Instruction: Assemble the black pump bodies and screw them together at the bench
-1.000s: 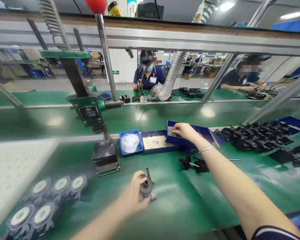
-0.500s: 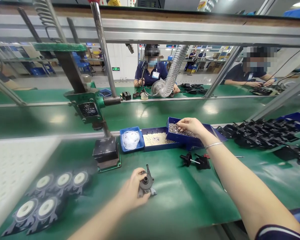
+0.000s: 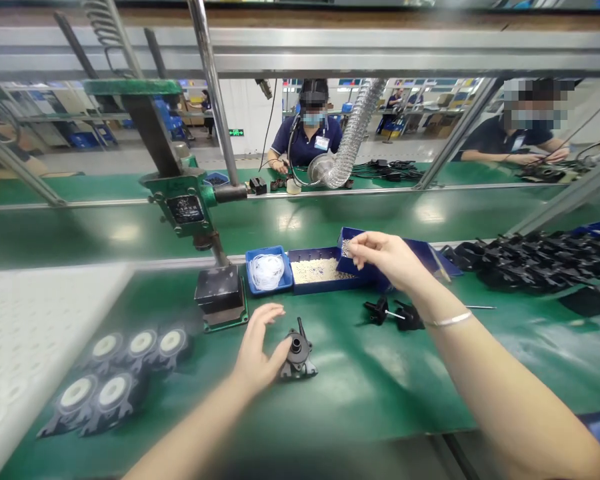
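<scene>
My left hand point(image 3: 256, 348) rests on the green bench with its fingers spread; the thumb touches a small black pump housing point(image 3: 298, 351) standing just to its right. My right hand point(image 3: 386, 257) hovers above a blue tray of small metal pins point(image 3: 433, 255), thumb and fingers pinched together. Whatever is between the fingertips is too small to make out. A bracelet sits on that wrist.
A green hand press point(image 3: 190, 203) with its black base point(image 3: 219, 295) stands behind my left hand. Blue trays hold white rings point(image 3: 266, 271) and pale beads point(image 3: 319, 271). Black parts lie at left point(image 3: 111, 375), centre point(image 3: 395, 313) and right point(image 3: 530, 261). Two people point(image 3: 310, 137) work opposite.
My left hand has loosened its hold on the black housing and spread its fingers. My right hand has lifted out of the pin tray with fingertips pinched. The view shifted slightly.
</scene>
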`<state>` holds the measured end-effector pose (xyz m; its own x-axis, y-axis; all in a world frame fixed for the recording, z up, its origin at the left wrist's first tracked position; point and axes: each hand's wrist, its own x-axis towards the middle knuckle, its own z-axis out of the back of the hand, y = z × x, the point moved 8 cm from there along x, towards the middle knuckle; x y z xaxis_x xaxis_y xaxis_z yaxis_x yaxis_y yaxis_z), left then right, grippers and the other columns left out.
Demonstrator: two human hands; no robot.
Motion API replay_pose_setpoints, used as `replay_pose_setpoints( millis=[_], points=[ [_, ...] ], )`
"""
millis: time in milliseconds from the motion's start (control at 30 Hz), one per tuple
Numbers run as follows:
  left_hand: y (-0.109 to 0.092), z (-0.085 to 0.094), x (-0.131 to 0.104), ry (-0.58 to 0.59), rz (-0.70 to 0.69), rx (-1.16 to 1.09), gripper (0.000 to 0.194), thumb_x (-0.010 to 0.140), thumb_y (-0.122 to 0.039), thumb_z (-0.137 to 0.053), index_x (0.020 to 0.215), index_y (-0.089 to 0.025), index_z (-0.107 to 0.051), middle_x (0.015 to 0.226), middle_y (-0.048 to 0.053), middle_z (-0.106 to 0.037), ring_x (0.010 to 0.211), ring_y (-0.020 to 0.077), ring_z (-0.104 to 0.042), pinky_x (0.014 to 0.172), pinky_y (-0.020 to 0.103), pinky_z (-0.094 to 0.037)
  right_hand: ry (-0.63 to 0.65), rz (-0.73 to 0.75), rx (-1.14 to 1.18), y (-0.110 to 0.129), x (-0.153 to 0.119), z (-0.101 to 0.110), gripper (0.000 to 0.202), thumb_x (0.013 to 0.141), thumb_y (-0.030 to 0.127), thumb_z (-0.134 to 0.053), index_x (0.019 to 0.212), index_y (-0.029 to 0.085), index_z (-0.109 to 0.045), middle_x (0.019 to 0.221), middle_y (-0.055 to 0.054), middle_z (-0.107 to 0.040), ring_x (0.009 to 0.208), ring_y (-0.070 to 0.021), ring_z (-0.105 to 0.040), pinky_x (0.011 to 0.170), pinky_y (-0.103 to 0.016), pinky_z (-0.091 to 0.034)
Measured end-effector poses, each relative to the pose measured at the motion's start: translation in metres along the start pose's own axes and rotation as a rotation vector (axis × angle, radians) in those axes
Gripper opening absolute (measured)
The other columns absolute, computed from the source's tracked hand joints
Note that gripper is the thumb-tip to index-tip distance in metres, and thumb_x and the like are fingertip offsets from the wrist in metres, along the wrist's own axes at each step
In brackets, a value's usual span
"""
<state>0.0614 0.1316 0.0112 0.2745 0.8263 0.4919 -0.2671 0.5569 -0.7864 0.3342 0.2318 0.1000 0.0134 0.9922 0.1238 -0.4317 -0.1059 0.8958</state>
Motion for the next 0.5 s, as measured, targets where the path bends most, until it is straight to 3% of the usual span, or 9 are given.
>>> replay_pose_setpoints(
  millis=[100,200,267,333,500],
  points=[
    [-0.012,0.003,0.016,-0.089,0.115,-0.175,0.037,0.091,-0.029,-0.063,0.125,-0.024,-0.051,0.119,0.01,-0.06,0.105,0.0212,-0.062,0.089,0.036,-0.049,0.23,0.047,0.154,0.025,-0.047,-0.057,0.027,0.082,0.044,-0.071,0.085,0.018,-0.067,0.068,-0.001,-0.065,0.062,-0.0135,-0.06,0.063,-0.027,-0.051],
    [-0.019,-0.003,0.025,-0.103,0.216,-0.332,0.03,0.086,-0.032,-0.071,0.111,-0.02,-0.06,0.1,0.006,-0.065,0.089,0.0176,-0.064,0.081,0.031,-0.05,0.351,0.04,0.259,0.033,-0.082,-0.097,0.026,0.085,0.043,-0.069,0.085,0.018,-0.066,0.069,0.0,-0.063,0.061,-0.0133,-0.058,0.063,-0.028,-0.05],
    [-0.02,-0.004,0.025,-0.112,0.253,-0.367,0.018,0.086,-0.033,-0.07,0.095,-0.018,-0.065,0.089,0.003,-0.064,0.079,0.0155,-0.062,0.076,0.029,-0.05,0.365,0.029,0.307,0.032,-0.093,-0.111,0.024,0.086,0.042,-0.069,0.085,0.018,-0.066,0.069,0.0,-0.062,0.061,-0.0131,-0.057,0.062,-0.028,-0.049],
    [-0.019,-0.005,0.021,-0.114,0.285,-0.395,0.018,0.087,-0.035,-0.069,0.082,-0.017,-0.065,0.082,0.002,-0.063,0.072,0.0131,-0.061,0.073,0.027,-0.05,0.363,0.02,0.365,0.03,-0.098,-0.118,0.023,0.086,0.041,-0.069,0.084,0.019,-0.066,0.068,0.001,-0.061,0.061,-0.0128,-0.057,0.062,-0.028,-0.049],
    [-0.015,-0.004,0.01,-0.126,0.373,-0.556,0.021,0.085,-0.035,-0.071,0.084,-0.016,-0.063,0.078,0.001,-0.064,0.069,0.0123,-0.064,0.068,0.025,-0.052,0.371,0.013,0.403,0.028,-0.101,-0.13,0.02,0.086,0.038,-0.069,0.084,0.019,-0.067,0.072,0.0,-0.062,0.061,-0.0121,-0.057,0.061,-0.027,-0.05]
  ],
)
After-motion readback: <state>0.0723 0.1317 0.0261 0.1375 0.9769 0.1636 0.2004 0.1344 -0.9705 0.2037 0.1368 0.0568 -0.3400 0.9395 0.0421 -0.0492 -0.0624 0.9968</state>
